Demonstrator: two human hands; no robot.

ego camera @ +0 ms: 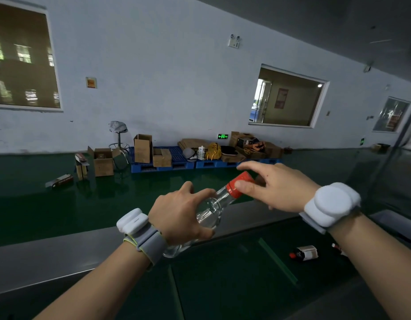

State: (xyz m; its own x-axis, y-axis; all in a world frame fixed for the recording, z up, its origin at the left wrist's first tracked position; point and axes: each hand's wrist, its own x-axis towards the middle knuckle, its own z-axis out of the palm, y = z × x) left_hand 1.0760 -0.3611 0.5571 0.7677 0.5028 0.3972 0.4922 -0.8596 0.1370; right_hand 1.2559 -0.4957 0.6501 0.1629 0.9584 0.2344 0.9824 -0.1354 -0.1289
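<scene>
The green belt (pixel 223 292) lies open leftward; a dark bottle (pixel 304 252) obstructs its right side.

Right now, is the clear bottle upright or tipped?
Tipped. The left hand grips the bottle on a slant, base low, red cap raised toward the right hand, which pinches it.
</scene>
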